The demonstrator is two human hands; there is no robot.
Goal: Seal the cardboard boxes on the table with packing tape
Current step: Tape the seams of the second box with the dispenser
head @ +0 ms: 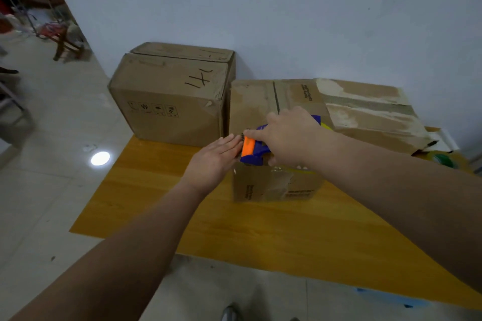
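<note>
Head view looks down on a yellow wooden tabletop set against a pale wall. Three cardboard boxes stand along the wall side. The middle box is the one being handled, with its flaps folded shut on top. The right grip is curled round a blue tape dispenser with an orange front, which sits on the box top at its near left edge. The index finger reaches forward over the dispenser's head. The left grip is flat, fingers straight and together, their tips against the left side of the middle box, just beside the dispenser's orange end.

A larger box with handwritten black marks on its closed top stands touching the middle box on the left. On the right lies a lower, torn box with peeled paper patches. A roll of packing tape rests on the tabletop near the right edge. Tiled floor spreads to the left, with a wooden stool far back.
</note>
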